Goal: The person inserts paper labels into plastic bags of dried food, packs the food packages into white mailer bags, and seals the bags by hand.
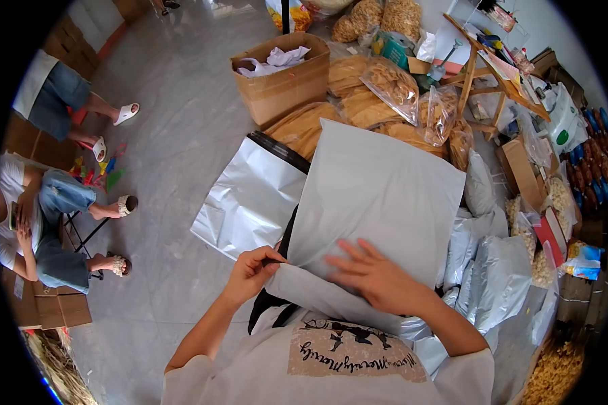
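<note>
A large grey plastic mailing bag lies spread across my lap, its near edge folded over toward me. My left hand pinches the left corner of that fold between thumb and fingers. Flat over the middle of the bag, near the fold, is my right hand, its fingers spread and blurred by motion. To the left of the bag, a stack of silver-white mailing bags with a dark edge lies partly under it.
An open cardboard box with white plastic inside stands ahead. Clear bags of brown dried goods lie behind the bag. Filled silver packages pile up on my right, near a wooden stand. Two people are at left, one seated.
</note>
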`<state>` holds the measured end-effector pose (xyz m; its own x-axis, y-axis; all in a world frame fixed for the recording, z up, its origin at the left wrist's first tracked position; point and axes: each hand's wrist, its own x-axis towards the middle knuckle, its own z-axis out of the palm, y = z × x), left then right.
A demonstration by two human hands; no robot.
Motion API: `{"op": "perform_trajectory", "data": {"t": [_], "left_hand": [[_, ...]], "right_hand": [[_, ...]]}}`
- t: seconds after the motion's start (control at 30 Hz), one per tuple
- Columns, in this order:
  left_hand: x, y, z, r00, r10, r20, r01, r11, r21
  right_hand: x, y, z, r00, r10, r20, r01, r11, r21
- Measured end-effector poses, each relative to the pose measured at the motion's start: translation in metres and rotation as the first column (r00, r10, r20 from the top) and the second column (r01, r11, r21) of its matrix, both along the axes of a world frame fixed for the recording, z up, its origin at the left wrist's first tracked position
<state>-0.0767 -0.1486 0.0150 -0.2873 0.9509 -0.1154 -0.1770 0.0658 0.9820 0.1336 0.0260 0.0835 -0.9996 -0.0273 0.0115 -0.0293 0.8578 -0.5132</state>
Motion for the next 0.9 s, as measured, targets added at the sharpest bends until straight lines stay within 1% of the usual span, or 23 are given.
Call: {"op": "perform_trajectory", "data": {"t": [0.03, 0.07, 0.1, 0.13, 0.27, 0.3, 0.33, 0.37, 0.4, 0.43, 0.47, 0.5, 0.53, 0.57, 0.63, 0.67, 0.7, 0.73, 0.77, 0.8, 0.83, 0.87, 0.9], "left_hand": [[-0.001, -0.001, -0.001, 1.0, 0.025, -0.012, -0.025, 1.0, 0.011], [-0.001, -0.002, -0.002, 1.0, 0.026, -0.013, -0.026, 1.0, 0.011], [-0.002, -0.003, -0.002, 0.999, 0.038, -0.018, -0.039, 0.999, -0.031], [-0.003, -0.003, -0.003, 0.999, 0.05, -0.022, -0.052, 0.996, -0.072], [-0.003, 0.007, -0.009, 0.999, 0.05, -0.009, -0.05, 0.997, -0.05], [-0.003, 0.009, -0.007, 0.999, 0.025, -0.042, -0.027, 0.999, -0.032], [-0.004, 0.01, -0.004, 0.997, 0.002, -0.076, -0.003, 1.0, -0.016], [-0.004, 0.008, 0.0, 0.997, 0.006, -0.078, -0.007, 1.0, -0.017], [-0.005, 0.007, 0.004, 0.999, -0.012, -0.038, 0.013, 1.0, 0.01], [-0.006, 0.006, 0.006, 0.999, -0.034, 0.001, 0.034, 0.999, 0.039], [-0.007, 0.005, 0.005, 0.999, -0.038, -0.001, 0.038, 0.999, 0.037], [-0.008, 0.004, 0.001, 0.999, -0.048, 0.02, 0.047, 0.998, 0.038], [-0.009, 0.004, -0.002, 0.998, -0.055, 0.039, 0.054, 0.998, 0.043], [-0.008, 0.005, -0.004, 0.998, -0.054, 0.037, 0.052, 0.998, 0.046], [-0.006, 0.009, -0.005, 1.0, -0.01, -0.007, 0.01, 1.0, -0.024], [-0.006, 0.011, -0.003, 1.0, -0.004, -0.01, 0.003, 1.0, -0.024], [-0.005, 0.013, -0.001, 0.989, 0.002, -0.15, -0.003, 1.0, -0.01], [-0.003, 0.014, 0.001, 0.959, 0.007, -0.284, -0.006, 1.0, 0.002], [0.001, 0.014, 0.002, 0.959, 0.009, -0.284, -0.01, 1.0, 0.001], [0.005, 0.015, 0.002, 0.931, 0.086, -0.355, -0.091, 0.996, 0.003], [0.007, 0.015, 0.002, 0.892, 0.159, -0.423, -0.169, 0.985, 0.012], [0.005, 0.016, 0.001, 0.892, 0.155, -0.424, -0.166, 0.986, 0.011], [0.002, 0.017, -0.001, 0.753, 0.187, -0.631, -0.112, 0.981, 0.157]], "right_hand": [[-0.006, -0.005, -0.009, 1.0, 0.001, -0.003, -0.001, 1.0, 0.0], [-0.01, -0.011, -0.017, 0.989, 0.13, 0.076, -0.124, 0.99, -0.071], [-0.011, -0.014, -0.022, 0.954, 0.26, 0.146, -0.239, 0.959, -0.149], [-0.011, -0.015, -0.023, 0.967, 0.218, 0.134, -0.188, 0.96, -0.206], [-0.013, 0.001, -0.022, 0.951, 0.281, 0.132, -0.238, 0.932, -0.273], [-0.014, 0.003, -0.023, 0.976, 0.19, 0.107, -0.121, 0.88, -0.458], [-0.017, 0.004, -0.023, 0.99, 0.095, 0.101, -0.011, 0.779, -0.626], [-0.02, 0.003, -0.02, 0.99, 0.099, 0.099, -0.015, 0.778, -0.628], [-0.026, -0.002, -0.011, 0.998, 0.065, 0.019, -0.057, 0.962, -0.267], [-0.032, -0.007, -0.006, 0.996, 0.061, -0.07, -0.051, 0.989, 0.139], [-0.037, -0.013, -0.015, 0.996, 0.057, -0.072, -0.047, 0.989, 0.138], [-0.041, -0.019, -0.033, 0.983, 0.18, 0.026, -0.181, 0.982, 0.06], [-0.043, -0.021, -0.041, 0.945, 0.308, 0.113, -0.307, 0.951, -0.027], [-0.043, -0.019, -0.044, 0.944, 0.309, 0.112, -0.308, 0.951, -0.024], [-0.048, -0.012, -0.042, 0.917, 0.383, 0.114, -0.353, 0.91, -0.218], [-0.052, -0.006, -0.039, 0.941, 0.328, 0.086, -0.283, 0.898, -0.337], [-0.056, 0.001, -0.028, 0.938, 0.335, 0.084, -0.29, 0.896, -0.338], [-0.058, 0.006, -0.015, 0.991, 0.127, 0.032, -0.103, 0.906, -0.411], [-0.06, 0.009, -0.007, 0.996, -0.095, -0.003, 0.081, 0.869, -0.488], [-0.062, 0.01, -0.006, 0.977, -0.205, -0.06, 0.15, 0.859, -0.49], [-0.064, 0.009, -0.005, 0.976, -0.207, -0.062, 0.151, 0.858, -0.49], [-0.067, 0.007, -0.005, 0.967, -0.252, -0.046, 0.201, 0.856, -0.477], [-0.069, 0.004, -0.005, 0.954, -0.297, -0.03, 0.25, 0.85, -0.463]]}}
